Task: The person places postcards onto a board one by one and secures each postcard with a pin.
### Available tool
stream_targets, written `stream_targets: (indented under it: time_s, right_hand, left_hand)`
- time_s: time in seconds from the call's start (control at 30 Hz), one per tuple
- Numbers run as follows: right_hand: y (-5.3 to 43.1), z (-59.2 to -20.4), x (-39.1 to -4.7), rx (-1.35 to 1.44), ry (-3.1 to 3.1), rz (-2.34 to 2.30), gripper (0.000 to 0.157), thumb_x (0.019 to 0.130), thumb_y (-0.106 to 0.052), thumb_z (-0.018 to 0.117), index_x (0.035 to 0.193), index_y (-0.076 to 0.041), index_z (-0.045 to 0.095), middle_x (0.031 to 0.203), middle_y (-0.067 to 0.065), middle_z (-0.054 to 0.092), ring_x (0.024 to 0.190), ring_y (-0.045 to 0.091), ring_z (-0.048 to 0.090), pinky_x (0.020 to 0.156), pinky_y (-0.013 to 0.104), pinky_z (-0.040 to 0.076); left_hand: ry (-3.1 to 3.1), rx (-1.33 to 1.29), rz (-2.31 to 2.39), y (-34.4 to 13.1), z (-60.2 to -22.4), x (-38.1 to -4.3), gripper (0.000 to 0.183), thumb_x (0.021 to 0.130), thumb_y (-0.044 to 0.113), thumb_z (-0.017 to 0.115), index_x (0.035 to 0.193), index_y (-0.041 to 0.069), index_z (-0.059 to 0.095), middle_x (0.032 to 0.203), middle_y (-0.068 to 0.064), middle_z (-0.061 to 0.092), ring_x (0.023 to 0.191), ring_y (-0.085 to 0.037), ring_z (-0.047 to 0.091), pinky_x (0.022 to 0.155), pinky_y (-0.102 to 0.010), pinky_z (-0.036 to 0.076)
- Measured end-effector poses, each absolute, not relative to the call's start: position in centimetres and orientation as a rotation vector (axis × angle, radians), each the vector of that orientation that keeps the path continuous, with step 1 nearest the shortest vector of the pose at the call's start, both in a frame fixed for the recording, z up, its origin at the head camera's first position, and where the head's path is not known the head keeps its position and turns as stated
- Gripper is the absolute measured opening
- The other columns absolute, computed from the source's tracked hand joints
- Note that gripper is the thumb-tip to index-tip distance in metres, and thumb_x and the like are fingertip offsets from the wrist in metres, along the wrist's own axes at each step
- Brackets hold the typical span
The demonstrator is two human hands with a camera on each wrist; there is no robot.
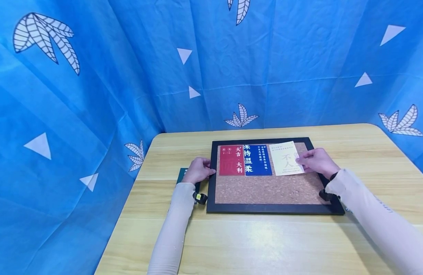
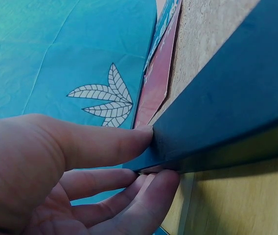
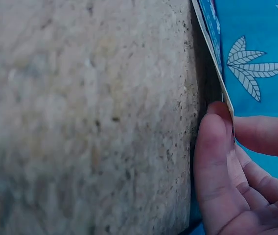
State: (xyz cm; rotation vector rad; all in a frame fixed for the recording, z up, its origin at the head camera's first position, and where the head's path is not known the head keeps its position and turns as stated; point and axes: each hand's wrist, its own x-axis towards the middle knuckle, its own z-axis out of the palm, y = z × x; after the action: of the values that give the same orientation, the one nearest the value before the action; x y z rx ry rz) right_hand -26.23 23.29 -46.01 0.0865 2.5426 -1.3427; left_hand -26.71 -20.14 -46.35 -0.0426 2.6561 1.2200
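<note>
A cork board [image 1: 266, 191] with a black frame lies on the table. My left hand [image 1: 199, 170] grips the frame's left side; in the left wrist view the thumb presses the black frame [image 2: 217, 98] from above and the fingertips touch its outer edge. My right hand [image 1: 316, 162] pinches the right edge of a cream card [image 1: 283, 158] with Chinese print. In the right wrist view this card [image 3: 217, 71] stands tilted off the cork between thumb and fingers. Beside it, a blue card [image 1: 259, 160] and a red card [image 1: 231, 161] lie on the board's upper half.
A dark green card or booklet [image 1: 181, 174] lies partly hidden under my left hand and wrist. The light wooden table [image 1: 266, 240] extends around the board. Blue curtain [image 1: 287, 68] with leaf and triangle prints hangs behind and at the sides.
</note>
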Motion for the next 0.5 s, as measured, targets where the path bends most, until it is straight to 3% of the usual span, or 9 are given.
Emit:
stream_targets:
  time_s: [0.5]
  right_hand:
    - [22.86, -46.00, -26.25, 0.004, 2.628, -1.204, 0.038, 0.100, -0.015, 0.064, 0.120, 0.017, 0.063, 0.085, 0.010, 0.074, 0.068, 0.011, 0.068, 0.061, 0.027, 0.061]
  left_hand:
    - [2.656, -0.039, 1.224, -20.13, -46.44, -26.78, 0.047, 0.092, 0.011, 0.077, 0.137, 0.003, 0.065, 0.117, -0.014, 0.069, 0.082, -0.017, 0.072, 0.074, -0.031, 0.062]
